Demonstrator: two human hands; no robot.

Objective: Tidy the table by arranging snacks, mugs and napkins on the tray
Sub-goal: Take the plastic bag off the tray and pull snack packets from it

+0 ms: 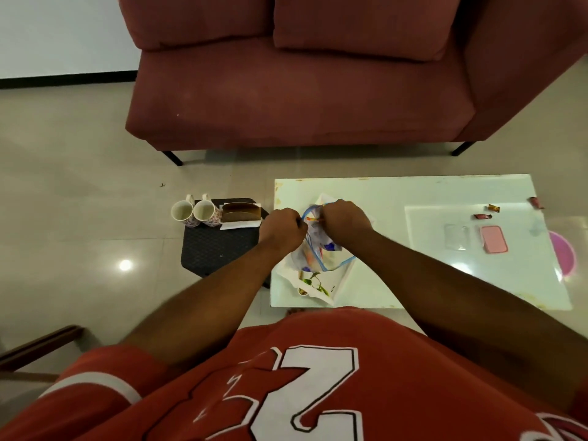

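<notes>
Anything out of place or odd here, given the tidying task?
Three loose candies lie scattered at the table's far right, off the tray. Both hands, left and right, grip a clear snack bag.

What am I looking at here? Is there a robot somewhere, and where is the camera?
There is no robot. A person wears one wide-angle camera on the head, looking down, so you see their own arms and red shirt.

The left hand and right hand both pinch the top of a clear plastic bag with a blue edge. It sits on some printed paper on the white table.

Further right on the table lie three small wrapped sweets, a pink phone and a clear flat case.

Beside the table, a dark tray carries two flowered mugs and a napkin holder. Behind is a red sofa.
</notes>
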